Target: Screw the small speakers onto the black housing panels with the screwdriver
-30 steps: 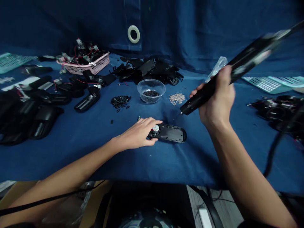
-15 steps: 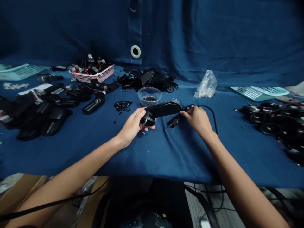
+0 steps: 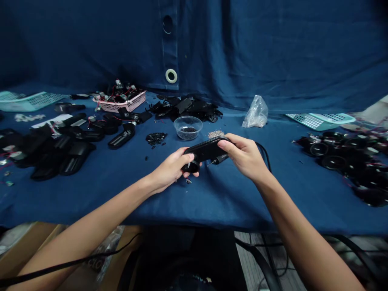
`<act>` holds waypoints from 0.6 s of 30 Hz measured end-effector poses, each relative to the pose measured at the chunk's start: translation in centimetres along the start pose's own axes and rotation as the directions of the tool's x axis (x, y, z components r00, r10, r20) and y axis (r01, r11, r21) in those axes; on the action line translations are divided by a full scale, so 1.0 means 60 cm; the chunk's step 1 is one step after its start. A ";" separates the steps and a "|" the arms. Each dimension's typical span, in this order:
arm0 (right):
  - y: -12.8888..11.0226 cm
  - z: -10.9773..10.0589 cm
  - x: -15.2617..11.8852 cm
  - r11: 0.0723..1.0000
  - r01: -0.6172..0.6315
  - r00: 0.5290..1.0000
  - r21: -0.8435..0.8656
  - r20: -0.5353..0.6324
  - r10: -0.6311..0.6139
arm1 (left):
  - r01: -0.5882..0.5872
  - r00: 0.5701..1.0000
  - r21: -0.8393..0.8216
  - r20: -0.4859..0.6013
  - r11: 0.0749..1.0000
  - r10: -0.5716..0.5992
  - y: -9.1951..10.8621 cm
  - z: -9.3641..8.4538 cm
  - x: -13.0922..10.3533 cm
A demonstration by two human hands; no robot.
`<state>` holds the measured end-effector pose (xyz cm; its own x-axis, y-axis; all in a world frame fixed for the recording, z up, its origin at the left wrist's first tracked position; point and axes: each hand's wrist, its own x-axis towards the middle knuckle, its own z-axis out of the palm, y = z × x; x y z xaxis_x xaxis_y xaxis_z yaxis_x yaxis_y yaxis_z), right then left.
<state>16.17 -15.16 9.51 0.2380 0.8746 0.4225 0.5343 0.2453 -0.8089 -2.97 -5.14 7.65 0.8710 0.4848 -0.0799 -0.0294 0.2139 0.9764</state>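
Note:
My left hand point(image 3: 171, 167) grips the round end of a long black device point(image 3: 207, 149). Around the device's other end, my right hand point(image 3: 244, 155) has its thumb on top and its fingers behind. Partly hidden below the device, a black electric screwdriver point(image 3: 218, 160) lies on the blue cloth, its tip pointing left and its cable running off to the right. Just behind the device stand a clear bowl point(image 3: 188, 128) of small dark pieces and a heap of tiny silvery screws point(image 3: 216, 133).
Small black parts point(image 3: 156, 138) lie left of the bowl. Black housings point(image 3: 75, 155) and a pink basket point(image 3: 127, 103) of wired parts are at the left. Black round parts point(image 3: 333, 161) pile up at the right, near a clear plastic bag point(image 3: 256, 113).
My right hand has let go of the screwdriver, which now lies on the cloth, and has taken hold of the device's right end. The device has moved slightly toward me.

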 end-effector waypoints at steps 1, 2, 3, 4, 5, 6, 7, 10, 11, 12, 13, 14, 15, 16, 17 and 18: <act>-0.001 0.000 -0.001 1.000 0.002 1.000 -0.002 -0.004 -0.002 | 0.002 1.000 0.003 -0.004 1.000 -0.002 0.000 0.001 -0.002; -0.003 0.001 -0.002 1.000 0.007 1.000 -0.017 -0.013 -0.007 | 0.002 1.000 0.001 -0.011 1.000 -0.002 0.000 0.001 -0.004; -0.006 0.002 -0.003 0.999 0.015 1.000 -0.043 -0.025 -0.016 | 0.002 1.000 -0.011 -0.019 1.000 -0.002 0.000 0.001 -0.006; -0.008 0.004 -0.005 0.997 0.025 0.999 -0.075 -0.033 -0.027 | 0.002 1.000 -0.028 -0.027 1.000 -0.003 0.000 0.001 -0.009; -0.010 0.005 -0.007 0.994 0.034 0.999 -0.106 -0.037 -0.038 | 0.005 0.999 -0.044 -0.038 0.999 -0.007 0.000 0.000 -0.013; -0.010 0.007 -0.008 0.991 0.043 0.998 -0.128 -0.038 -0.048 | 0.008 0.998 -0.058 -0.056 0.998 -0.011 0.000 -0.001 -0.017; -0.007 0.008 -0.010 0.991 0.050 0.998 -0.128 -0.039 -0.055 | 0.006 0.996 -0.070 -0.086 0.998 -0.012 0.001 -0.003 -0.022; 0.022 0.007 -0.017 0.999 0.023 0.999 -0.026 -0.044 -0.024 | -0.061 0.973 -0.085 -0.227 0.995 0.040 0.014 -0.020 -0.039; 0.038 0.005 -0.019 1.000 -0.009 0.998 0.014 -0.056 0.010 | -0.112 0.954 -0.078 -0.287 0.991 0.085 0.024 -0.033 -0.045; 0.056 0.003 -0.022 0.998 -0.051 0.996 0.039 -0.074 0.054 | -0.175 0.926 -0.059 -0.349 0.983 0.144 0.035 -0.052 -0.050; 0.074 -0.001 -0.025 0.993 -0.102 0.989 0.052 -0.098 0.106 | -0.240 0.885 -0.021 -0.415 0.970 0.210 0.050 -0.077 -0.055; 0.092 -0.005 -0.028 0.987 -0.151 0.980 0.060 -0.124 0.157 | -0.300 0.832 0.041 -0.477 0.953 0.283 0.066 -0.110 -0.059; 0.109 -0.009 -0.031 0.978 -0.197 0.968 0.066 -0.146 0.205 | -0.348 0.766 0.122 -0.534 0.929 0.357 0.084 -0.150 -0.063; 0.124 -0.013 -0.034 0.969 -0.237 0.956 0.072 -0.162 0.246 | -0.372 0.688 0.231 -0.581 0.899 0.434 0.102 -0.198 -0.067; 0.137 -0.017 -0.036 0.960 -0.270 0.944 0.080 -0.173 0.280 | -0.337 0.604 0.366 -0.623 0.868 0.497 0.120 -0.251 -0.073; 0.147 -0.020 -0.038 0.951 -0.296 0.935 0.089 -0.178 0.308 | -0.223 0.501 0.514 -0.668 0.828 0.550 0.138 -0.308 -0.080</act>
<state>21.34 -15.48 1.91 0.5309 0.8187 0.2186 0.3655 0.0114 -0.9307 -16.43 9.96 12.40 0.0927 0.9273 0.3627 0.0330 -0.3669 0.9297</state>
